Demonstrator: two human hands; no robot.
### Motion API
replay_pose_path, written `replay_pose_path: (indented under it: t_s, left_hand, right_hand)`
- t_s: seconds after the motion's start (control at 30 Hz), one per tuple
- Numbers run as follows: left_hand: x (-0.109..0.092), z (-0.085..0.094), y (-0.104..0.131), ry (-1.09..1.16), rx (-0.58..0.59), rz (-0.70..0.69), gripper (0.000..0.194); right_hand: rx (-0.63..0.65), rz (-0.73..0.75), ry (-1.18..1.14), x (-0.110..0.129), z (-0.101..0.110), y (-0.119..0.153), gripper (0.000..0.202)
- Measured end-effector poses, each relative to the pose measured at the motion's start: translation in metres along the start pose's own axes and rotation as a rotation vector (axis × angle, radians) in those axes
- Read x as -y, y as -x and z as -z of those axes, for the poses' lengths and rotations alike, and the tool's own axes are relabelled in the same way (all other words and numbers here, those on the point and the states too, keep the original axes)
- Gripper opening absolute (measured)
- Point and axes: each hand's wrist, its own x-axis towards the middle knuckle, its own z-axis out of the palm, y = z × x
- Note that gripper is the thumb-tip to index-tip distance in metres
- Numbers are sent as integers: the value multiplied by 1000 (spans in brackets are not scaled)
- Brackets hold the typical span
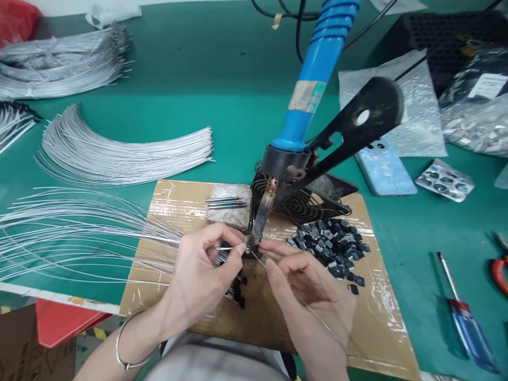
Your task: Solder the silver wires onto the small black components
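Observation:
My left hand (206, 270) pinches a thin white wire (224, 248) at the tip of a soldering iron. The iron has a blue handle (304, 100) and hangs tip-down in a black stand (353, 127). Just right of the tip, my right hand (309, 296) pinches a thin strand of solder (317, 317), which trails across its palm. Both hands' fingertips nearly meet at the tip, where the small joint is hard to make out. Under my left hand lie wires with black ends (240, 291). Small black connectors (333, 246) form a pile beyond my right hand.
Loose white wires (99, 222) spread leftward off the cardboard (381, 317); a bundle (127, 153) lies behind them. A black fan (301, 201) sits behind the iron tip. To the right are a phone (387, 169), a blister pack (445, 180) and a screwdriver (470, 323).

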Motion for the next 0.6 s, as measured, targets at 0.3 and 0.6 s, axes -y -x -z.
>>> replay_pose_path:
  t_s: [0.3, 0.6]
  left_hand:
    - [1, -1, 1, 1, -11, -8, 12]
    - [3, -2, -1, -8, -12, 3, 12]
  right_hand:
    - [13, 57, 6, -1, 1, -1, 21]
    - [-20, 124, 83, -7, -1, 0, 19]
